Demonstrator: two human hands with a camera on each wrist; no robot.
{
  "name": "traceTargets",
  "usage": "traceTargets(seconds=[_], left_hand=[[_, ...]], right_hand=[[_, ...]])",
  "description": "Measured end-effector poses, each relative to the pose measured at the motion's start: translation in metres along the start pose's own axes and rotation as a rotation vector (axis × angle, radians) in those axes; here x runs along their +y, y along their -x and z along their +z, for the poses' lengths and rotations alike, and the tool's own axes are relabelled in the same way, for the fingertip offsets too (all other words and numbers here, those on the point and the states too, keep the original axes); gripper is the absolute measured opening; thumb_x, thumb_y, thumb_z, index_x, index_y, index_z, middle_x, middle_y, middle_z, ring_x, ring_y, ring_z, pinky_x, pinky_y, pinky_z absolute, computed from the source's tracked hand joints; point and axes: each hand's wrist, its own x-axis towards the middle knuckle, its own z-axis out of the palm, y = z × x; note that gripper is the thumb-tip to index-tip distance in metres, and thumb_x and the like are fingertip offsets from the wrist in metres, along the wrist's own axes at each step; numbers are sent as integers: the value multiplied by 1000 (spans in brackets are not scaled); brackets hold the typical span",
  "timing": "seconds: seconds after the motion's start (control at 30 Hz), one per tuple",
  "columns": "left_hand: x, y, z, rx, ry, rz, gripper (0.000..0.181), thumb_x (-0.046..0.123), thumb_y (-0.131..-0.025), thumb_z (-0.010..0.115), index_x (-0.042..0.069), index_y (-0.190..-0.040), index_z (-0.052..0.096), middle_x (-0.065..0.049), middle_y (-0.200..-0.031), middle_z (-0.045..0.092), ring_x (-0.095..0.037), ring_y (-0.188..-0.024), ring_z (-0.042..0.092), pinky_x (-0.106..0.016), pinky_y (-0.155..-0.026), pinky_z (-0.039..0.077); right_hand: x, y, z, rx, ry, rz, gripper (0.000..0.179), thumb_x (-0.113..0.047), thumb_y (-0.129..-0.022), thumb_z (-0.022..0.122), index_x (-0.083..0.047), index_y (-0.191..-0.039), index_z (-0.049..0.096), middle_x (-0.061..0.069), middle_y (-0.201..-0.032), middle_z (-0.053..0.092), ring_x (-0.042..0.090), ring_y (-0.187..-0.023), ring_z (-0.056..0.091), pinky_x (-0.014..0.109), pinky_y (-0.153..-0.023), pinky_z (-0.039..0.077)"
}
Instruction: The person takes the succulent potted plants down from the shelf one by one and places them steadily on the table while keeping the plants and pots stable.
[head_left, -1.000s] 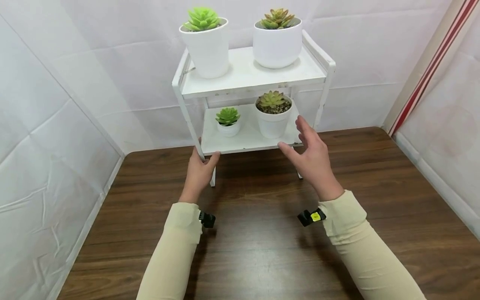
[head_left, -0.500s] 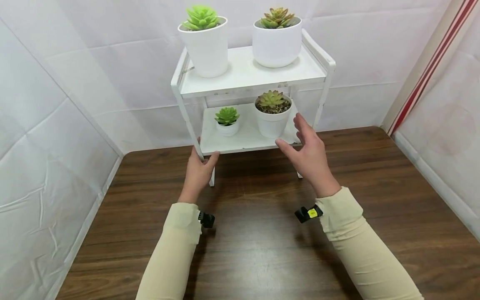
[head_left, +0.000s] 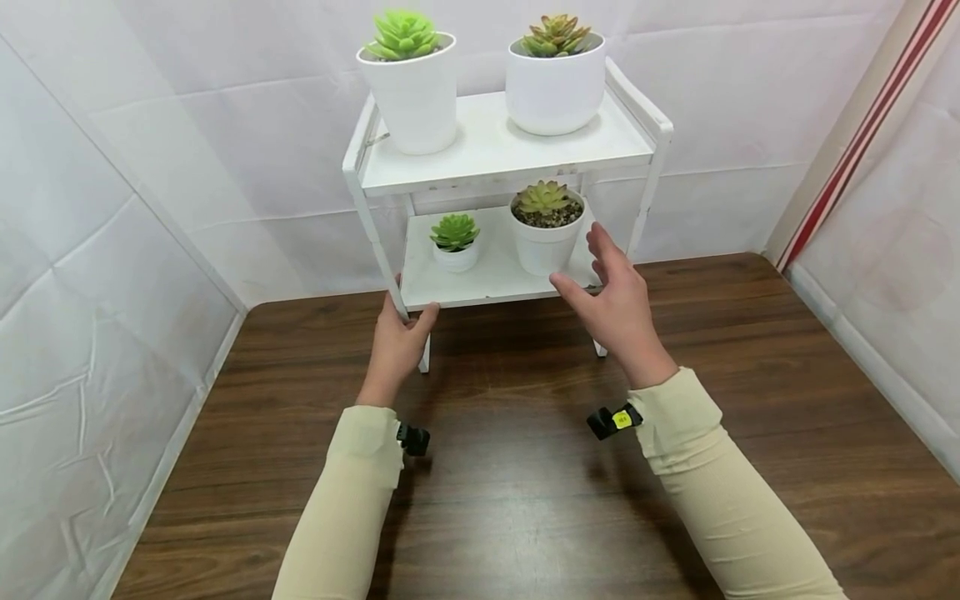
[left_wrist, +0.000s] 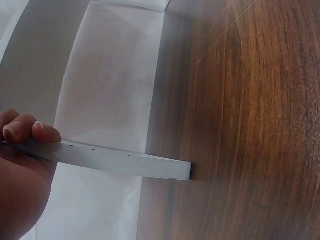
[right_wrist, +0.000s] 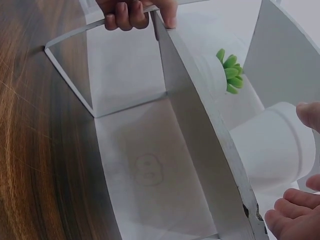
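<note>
A white two-tier plant stand [head_left: 487,171] stands at the back of the table. My left hand [head_left: 397,346] grips its front left leg [left_wrist: 120,161] at the lower shelf, thumb on the shelf edge. My right hand [head_left: 618,308] has its fingers spread at the right end of the lower shelf, beside a white potted succulent [head_left: 546,242]. In the right wrist view the thumb and fingers [right_wrist: 290,215] lie close to that pot [right_wrist: 275,142]; whether they touch it or the stand, I cannot tell. Left of it sits a smaller potted green succulent [head_left: 454,243].
The top shelf bears a tall white pot with a bright green succulent [head_left: 408,92] and a rounder white pot with a reddish succulent [head_left: 555,87]. Brown wood-grain table [head_left: 495,483] lies in front. White sheeting [head_left: 285,167] hangs behind and at both sides.
My right hand has shifted slightly left and up, nearer the pot on the lower shelf. The left hand keeps its hold on the leg, and the pots stay where they were.
</note>
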Motion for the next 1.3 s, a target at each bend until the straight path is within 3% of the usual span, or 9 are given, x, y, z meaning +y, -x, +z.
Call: traceTargets(seconds=[0.17,0.23,0.5,0.63,0.97,1.07,1.17,1.3], left_hand=[[27,16,-2,-11,-5,-2,75,31,-98,56,8,-156,13,5,-58,32,-6,-47,32,-31,-60,38],[31,18,-2,-11,-4,-2,75,31,-98,56,7,-156,13,6,-58,32,-6,-47,32,-30,-61,38],[-4,-2,1,-8,15,-6,78,40,-96,58,19,-156,12,4,-56,33,-10,-46,33,-33,-58,38],[-9,-2,1,3,19,15,80,46,-94,59,23,-156,14,5,-57,33,-10,-48,34,-34,-59,38],[-11,-2,5,69,-14,44,85,51,-90,62,18,-155,20,2,-63,36,-13,-53,36,-34,-62,40],[-12,-3,6,89,-22,55,88,55,-86,66,22,-154,22,-1,-75,44,-15,-61,40,-34,-65,41],[-12,-3,8,101,-22,65,90,59,-82,68,26,-154,24,-3,-104,56,-17,-75,46,-34,-73,43],[-12,-3,9,114,-19,75,89,60,-80,70,29,-152,26,-6,-131,54,-20,-88,48,-35,-80,43]], right_hand=[[0,-3,1,-1,-6,23,87,-39,-87,72,-14,-155,23,9,-156,34,27,-142,36,38,-114,33],[0,-4,2,0,1,26,87,-40,-87,72,-14,-155,23,10,-156,35,27,-142,36,39,-114,32],[0,-13,4,-6,10,25,88,-42,-86,71,-13,-155,23,11,-156,34,26,-142,36,40,-114,33],[0,-17,6,-21,-9,42,93,-44,-85,72,-11,-155,20,12,-157,32,27,-143,35,40,-114,33],[-1,-27,10,-22,8,45,101,-48,-83,73,-8,-156,15,15,-156,32,29,-141,37,43,-112,35],[-1,-29,10,-26,7,48,102,-47,-83,73,-8,-156,14,14,-156,32,28,-141,37,43,-112,35],[-2,-32,10,-33,-2,55,102,-47,-83,73,-9,-156,13,12,-156,34,25,-141,38,43,-113,34],[-3,-35,10,-40,-22,66,102,-46,-82,74,-13,-157,13,10,-155,36,21,-141,38,42,-113,34]])
